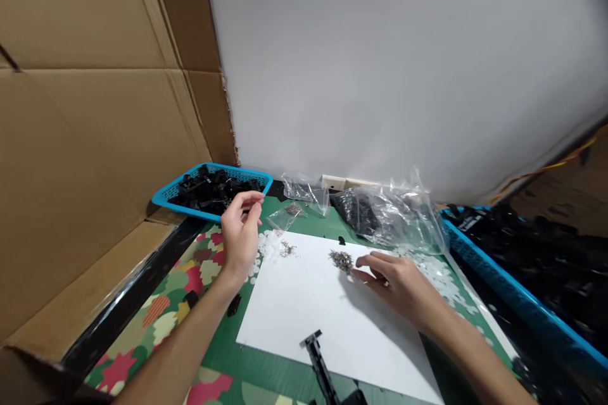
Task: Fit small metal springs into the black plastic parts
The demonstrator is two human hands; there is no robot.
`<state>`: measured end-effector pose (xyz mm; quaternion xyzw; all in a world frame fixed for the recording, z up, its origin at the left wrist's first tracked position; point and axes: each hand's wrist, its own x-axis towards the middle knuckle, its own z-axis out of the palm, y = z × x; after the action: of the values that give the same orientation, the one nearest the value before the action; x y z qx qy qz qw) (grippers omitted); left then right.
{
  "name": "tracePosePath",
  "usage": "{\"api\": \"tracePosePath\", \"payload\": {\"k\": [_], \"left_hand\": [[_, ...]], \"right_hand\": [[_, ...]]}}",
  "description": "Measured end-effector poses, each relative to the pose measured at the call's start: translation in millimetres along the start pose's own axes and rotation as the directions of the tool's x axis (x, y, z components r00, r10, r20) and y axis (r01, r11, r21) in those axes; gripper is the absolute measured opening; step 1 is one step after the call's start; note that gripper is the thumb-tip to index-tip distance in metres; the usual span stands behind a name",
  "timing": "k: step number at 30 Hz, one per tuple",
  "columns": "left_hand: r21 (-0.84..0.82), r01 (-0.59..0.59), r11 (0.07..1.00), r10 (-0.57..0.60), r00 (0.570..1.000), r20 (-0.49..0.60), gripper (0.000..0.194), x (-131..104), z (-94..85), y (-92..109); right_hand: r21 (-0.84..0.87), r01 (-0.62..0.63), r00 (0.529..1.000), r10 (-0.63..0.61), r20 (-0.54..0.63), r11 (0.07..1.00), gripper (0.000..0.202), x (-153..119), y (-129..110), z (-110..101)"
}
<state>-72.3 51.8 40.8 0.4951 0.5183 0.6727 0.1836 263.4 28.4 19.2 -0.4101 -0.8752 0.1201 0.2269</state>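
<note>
White paper (304, 307) presumably keeps metal bits (341, 260), at its twelve o'clock, visible. Right hand (398, 276) beside them, left hand (241, 233) raised: fingers bent, grasp unclear.

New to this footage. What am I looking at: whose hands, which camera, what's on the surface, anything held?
No machine: a bare-handed person, in one picture from a camera on their head, looking forward and down. The right hand is at a small pile of thin metallic pieces on a flat white sheet. The left hand is raised by a blue plastic basket. Whether either holds something tiny is unclear. A slim black part shows at the sheet's near edge; crumpled clear plastic bags lie beyond it.
</note>
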Motion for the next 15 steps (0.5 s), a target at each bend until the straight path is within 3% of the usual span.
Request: {"api": "tracePosePath", "payload": {"k": [4, 7, 10, 15], "left_hand": [[0.271, -0.095, 0.958, 0.096, 0.995, 0.010, 0.021, 36.7, -36.1, 3.1], [0.568, -0.125, 0.814, 0.135, 0.991, 0.025, 0.023, 67.5, -70.2, -0.6], [0.748, -0.123, 0.652, 0.012, 0.988, 0.151, 0.019, 92.2, -97.6, -6.9], [0.786, -0.183, 0.591, -0.150, 0.932, 0.330, 0.015, 111.9, -111.3, -20.0]], "right_hand": [[0.016, 0.015, 0.999, -0.015, 0.041, 1.000, 0.021, -5.6, -0.7, 4.0], [-0.042, 0.046, 0.998, -0.044, 0.046, 0.998, 0.023, -8.3, 2.4, 7.5], [-0.094, 0.077, 0.996, -0.072, 0.056, 0.993, 0.025, -9.7, 4.7, 12.2], [-0.111, 0.107, 0.994, -0.103, 0.043, 0.988, 0.024, -10.4, 3.5, 15.1]]}}
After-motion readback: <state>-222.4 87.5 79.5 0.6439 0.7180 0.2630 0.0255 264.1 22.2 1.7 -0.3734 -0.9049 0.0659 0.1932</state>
